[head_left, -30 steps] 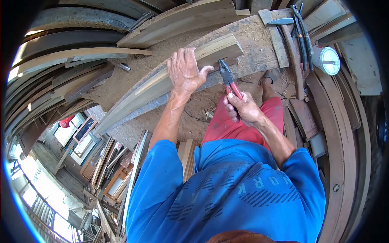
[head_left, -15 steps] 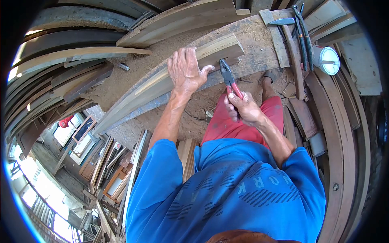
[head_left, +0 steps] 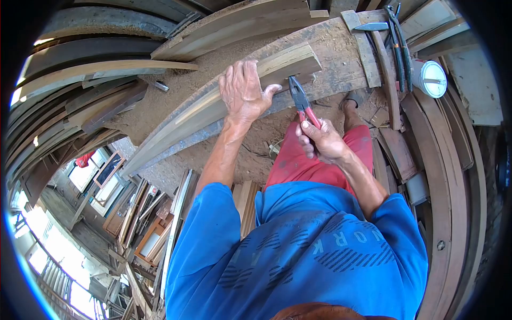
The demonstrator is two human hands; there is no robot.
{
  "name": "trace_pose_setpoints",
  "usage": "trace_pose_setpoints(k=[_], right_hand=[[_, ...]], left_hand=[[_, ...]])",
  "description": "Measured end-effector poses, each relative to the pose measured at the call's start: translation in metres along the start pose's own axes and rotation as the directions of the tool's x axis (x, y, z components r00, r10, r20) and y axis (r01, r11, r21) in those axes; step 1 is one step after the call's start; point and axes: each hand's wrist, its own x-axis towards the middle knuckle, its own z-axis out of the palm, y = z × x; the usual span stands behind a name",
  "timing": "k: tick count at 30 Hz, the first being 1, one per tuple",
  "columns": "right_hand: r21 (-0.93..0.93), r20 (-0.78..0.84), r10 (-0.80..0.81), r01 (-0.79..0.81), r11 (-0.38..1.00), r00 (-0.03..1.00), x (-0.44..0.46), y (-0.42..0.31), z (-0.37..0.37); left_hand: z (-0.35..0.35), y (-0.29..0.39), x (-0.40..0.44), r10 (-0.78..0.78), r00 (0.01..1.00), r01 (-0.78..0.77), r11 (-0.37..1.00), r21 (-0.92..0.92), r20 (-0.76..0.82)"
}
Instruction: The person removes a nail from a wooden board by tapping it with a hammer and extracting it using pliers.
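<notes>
A long wooden board (head_left: 290, 65) lies along the dusty workbench (head_left: 341, 58). My left hand (head_left: 244, 92) rests over the board with its fingers across the top and the thumb stretched toward the board's right end. In my right hand (head_left: 322, 140) are red-handled pliers (head_left: 300, 98), held by the handles. The tips of the pliers' jaws meet the near side face of the board, just right of my left thumb. Whether the jaws grip anything there is too small to tell.
A hammer (head_left: 381, 64) and long-handled pincers (head_left: 399, 50) lie at the bench's right end, beside a white bucket (head_left: 430, 80). Stacked boards (head_left: 445, 186) fill the right side, and more planks (head_left: 101, 69) stand at the left. Sawdust covers the floor.
The pliers' handles have tilted very slightly to the right with my right hand. My left hand stays in place on the board.
</notes>
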Motion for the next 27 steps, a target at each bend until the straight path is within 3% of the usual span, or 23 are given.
trace_pose_setpoints(k=[3,4,7,10,14,17,20,23,26,27], right_hand=[[-0.338,-0.104,-0.075,0.036,0.941,0.992,-0.001,-0.006,-0.007],[-0.175,-0.035,-0.054,0.047,0.983,0.998,0.0,-0.002,-0.007],[0.036,0.023,0.035,-0.036,0.999,0.999,-0.001,-0.004,-0.004],[-0.326,-0.119,-0.05,0.008,0.945,0.992,-0.003,-0.01,0.0],[-0.355,-0.136,-0.08,0.027,0.934,0.988,-0.017,-0.012,-0.013],[-0.502,-0.024,-0.188,0.151,0.851,0.982,-0.023,-0.013,-0.021],[-0.621,-0.044,-0.312,0.218,0.753,0.949,-0.033,-0.017,-0.013],[-0.492,-0.084,-0.234,0.164,0.855,0.969,-0.04,-0.016,-0.006],[-0.118,-0.009,-0.246,0.243,0.963,0.969,-0.031,-0.004,-0.004],[-0.096,0.005,-0.219,0.218,0.971,0.976,-0.029,-0.004,-0.003]], left_hand=[[0.0,0.001,0.0,0.004,1.0,-0.004,1.0,0.028,-0.007],[0.0,0.0,0.0,-0.001,1.0,0.001,1.0,0.027,-0.002],[0.002,-0.001,0.0,-0.009,1.0,0.008,1.0,0.018,0.01],[0.001,-0.001,-0.001,-0.004,1.0,0.004,1.0,0.009,0.014],[-0.002,-0.001,0.0,-0.032,0.998,0.033,0.999,-0.009,0.049],[-0.002,0.001,0.004,-0.038,0.997,0.039,0.999,-0.006,0.06],[-0.004,0.002,0.006,-0.052,0.994,0.049,0.998,0.027,0.095],[-0.004,0.001,0.009,-0.046,0.993,0.042,0.998,0.038,0.11],[-0.004,-0.001,0.01,-0.039,0.993,0.035,0.999,0.038,0.113],[-0.004,-0.001,0.011,-0.036,0.993,0.032,0.999,0.038,0.113]])
